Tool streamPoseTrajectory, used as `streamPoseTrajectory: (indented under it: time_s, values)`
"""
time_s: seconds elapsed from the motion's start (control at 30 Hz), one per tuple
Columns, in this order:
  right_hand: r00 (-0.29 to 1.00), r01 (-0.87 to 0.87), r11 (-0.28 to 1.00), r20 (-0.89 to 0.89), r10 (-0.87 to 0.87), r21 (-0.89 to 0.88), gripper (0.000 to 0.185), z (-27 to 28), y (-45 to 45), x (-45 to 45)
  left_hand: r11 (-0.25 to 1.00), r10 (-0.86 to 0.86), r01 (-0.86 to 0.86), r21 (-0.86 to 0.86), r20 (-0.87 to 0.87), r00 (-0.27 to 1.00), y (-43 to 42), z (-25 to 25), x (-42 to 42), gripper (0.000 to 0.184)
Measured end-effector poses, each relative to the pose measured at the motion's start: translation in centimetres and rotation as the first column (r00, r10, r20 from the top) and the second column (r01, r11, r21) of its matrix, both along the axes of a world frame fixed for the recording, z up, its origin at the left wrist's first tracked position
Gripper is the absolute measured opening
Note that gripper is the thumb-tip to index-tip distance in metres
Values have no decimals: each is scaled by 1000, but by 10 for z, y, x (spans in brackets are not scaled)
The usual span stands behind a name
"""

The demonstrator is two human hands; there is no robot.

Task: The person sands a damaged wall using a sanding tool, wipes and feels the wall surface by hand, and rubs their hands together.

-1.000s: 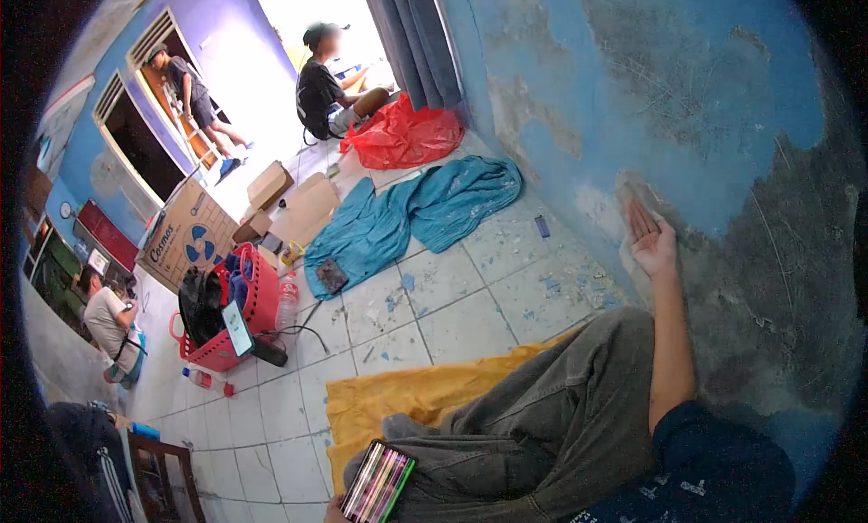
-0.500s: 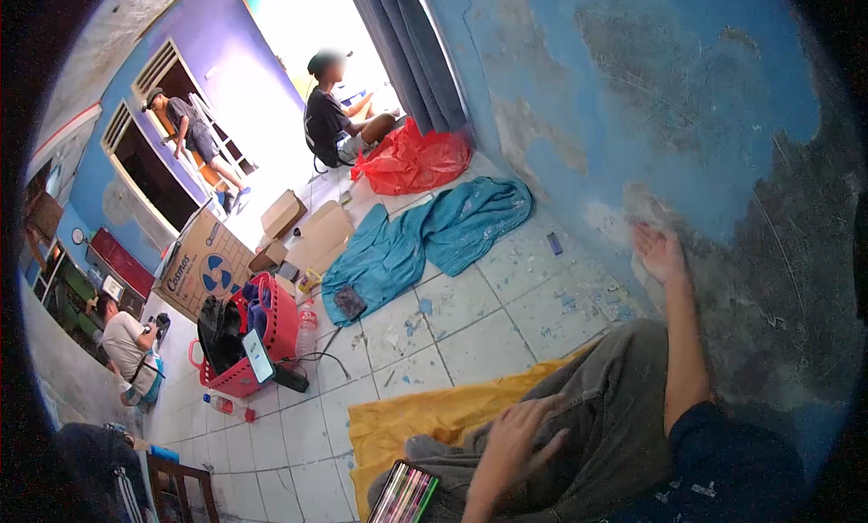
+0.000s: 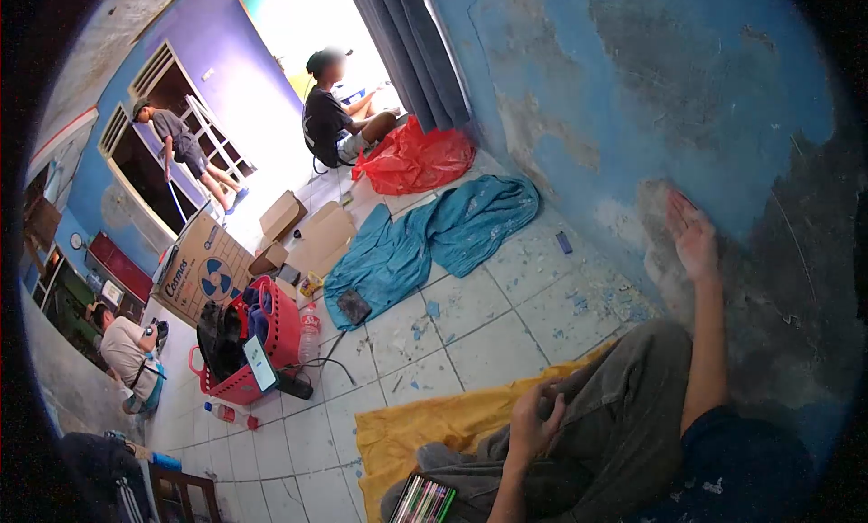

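Bare patch [image 3: 655,211]: pale plaster low on the blue wall [image 3: 624,157], just beside my right fingers.
Right hand [image 3: 696,243]: it has slid off the middle of the patch towards its right edge; the palm is uncurled, the fingers straight and close together, pinching nothing that I can see. Whether the tips touch the wall, I can't tell.
Left hand [image 3: 536,424]: half a second ago it reached flat across my leg; now it hovers over my trousers [image 3: 606,387], fingers loosely curled, thumb apart, nothing visible between them.
Striped case [image 3: 423,500]: lying at my lap, cut off by the lower edge of view. My left fingers were at its corner a second ago; now they are apart from it, so I judge that hand free and the work centred on the wall.
Yellow cloth [image 3: 398,433]: spread beneath my legs.
Paint flakes [image 3: 615,306]: scattered on the floor tiles [image 3: 307,442] along the wall's foot.
Teal cloth [image 3: 479,220]: rumpled beyond the flakes, a dark block [image 3: 353,306] on its near end.
Pink basket [image 3: 287,320]: full, a phone [image 3: 259,363] leaning at its side.
Standing person [image 3: 185,148]: farther off by the doorways, now with a pale pole [image 3: 176,202] near their hand.
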State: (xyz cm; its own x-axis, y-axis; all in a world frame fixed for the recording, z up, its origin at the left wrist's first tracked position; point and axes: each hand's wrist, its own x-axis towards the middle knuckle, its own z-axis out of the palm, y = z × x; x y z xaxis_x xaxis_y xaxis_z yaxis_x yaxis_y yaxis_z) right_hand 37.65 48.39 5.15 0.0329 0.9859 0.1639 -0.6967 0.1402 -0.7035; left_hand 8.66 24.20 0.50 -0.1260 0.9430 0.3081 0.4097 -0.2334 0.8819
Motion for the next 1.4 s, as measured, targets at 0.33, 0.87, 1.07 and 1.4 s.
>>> streamPoseTrajectory:
  time_s: [0.33,0.87,1.07,1.4]
  values:
    - [996,78,985,20,-82,153,40,34,-27,-20,998,61,-61,5,-46,997,-5,-2,1,24]
    - [975,-50,986,208,84,-161,46,-23,1,-8,981,176,-178,80,25,984,-4,-4,-1,23]
    - [963,59,998,-261,-66,-35,45,26,-20,-23,979,192,-192,63,-1,981,-5,-1,-3,22]
    - [962,-60,988,-274,20,-140,47,22,-13,-12,983,182,-181,33,-36,983,-4,-1,-3,21]
